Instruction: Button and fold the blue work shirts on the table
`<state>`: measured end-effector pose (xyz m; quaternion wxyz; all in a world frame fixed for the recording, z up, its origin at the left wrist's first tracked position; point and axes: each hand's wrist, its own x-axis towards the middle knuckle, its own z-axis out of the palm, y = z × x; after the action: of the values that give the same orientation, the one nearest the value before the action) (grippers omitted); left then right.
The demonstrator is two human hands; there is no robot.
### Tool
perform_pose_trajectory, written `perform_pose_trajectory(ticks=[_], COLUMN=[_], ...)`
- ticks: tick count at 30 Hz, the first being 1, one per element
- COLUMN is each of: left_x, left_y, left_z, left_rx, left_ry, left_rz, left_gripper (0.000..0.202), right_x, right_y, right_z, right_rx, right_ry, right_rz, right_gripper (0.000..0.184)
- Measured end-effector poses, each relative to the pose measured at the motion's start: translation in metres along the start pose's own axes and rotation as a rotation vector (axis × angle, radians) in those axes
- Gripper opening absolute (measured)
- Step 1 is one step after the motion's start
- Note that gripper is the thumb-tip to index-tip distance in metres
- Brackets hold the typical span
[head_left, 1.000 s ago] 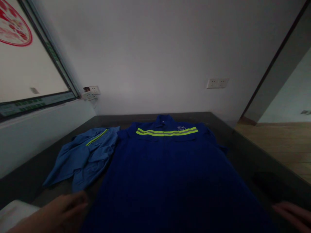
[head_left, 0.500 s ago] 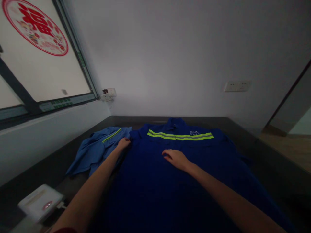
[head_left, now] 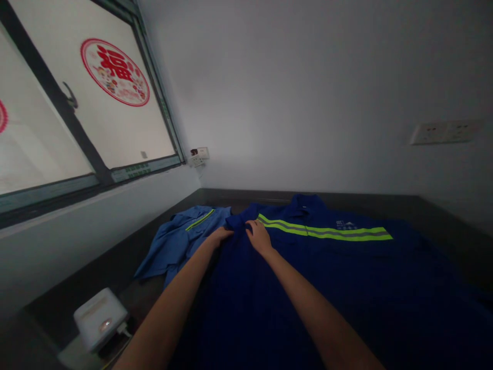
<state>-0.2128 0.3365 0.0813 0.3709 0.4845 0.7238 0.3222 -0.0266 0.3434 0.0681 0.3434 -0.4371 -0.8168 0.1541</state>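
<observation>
A dark blue work jacket (head_left: 308, 277) lies spread out front side up, with a yellow-green and grey reflective band across its chest. My left hand (head_left: 221, 235) is closed on the edge of its left-side sleeve, the fingertips partly hidden by the cloth. Close beside it, my right hand (head_left: 259, 235) pinches the same sleeve near the end of the band, with thumb and fingers bent around the fabric. Between both hands the cloth is bunched and slightly raised. A lighter blue garment (head_left: 173, 239) with a thin yellow-green stripe lies just left of my left hand.
The dark tabletop (head_left: 246, 194) runs back to a pale wall. A white box-shaped device (head_left: 100, 316) with a cable stands at the front left. Wall sockets (head_left: 442, 132) are at the right, and a window with a red round sticker (head_left: 115, 72) is at the left.
My right hand has moved left from above the jacket's middle to the sleeve beside my left hand and closed there. The view has turned left.
</observation>
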Motion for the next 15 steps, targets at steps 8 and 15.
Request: perform_pose_trajectory(ticks=[8,15], left_x=[-0.002,0.010], left_y=[-0.005,0.006], left_z=[0.005,0.009], left_rx=[-0.056,0.236], left_ry=[0.059,0.261], left_rz=[0.044,0.150], left_gripper=[0.084,0.056], right_x=[-0.001,-0.002], right_y=[0.022,0.022], right_z=[0.025,0.024], right_rx=[0.115,0.183], right_ry=[0.025,0.043], right_rz=[0.010,0.002], right_gripper=[0.042,0.041])
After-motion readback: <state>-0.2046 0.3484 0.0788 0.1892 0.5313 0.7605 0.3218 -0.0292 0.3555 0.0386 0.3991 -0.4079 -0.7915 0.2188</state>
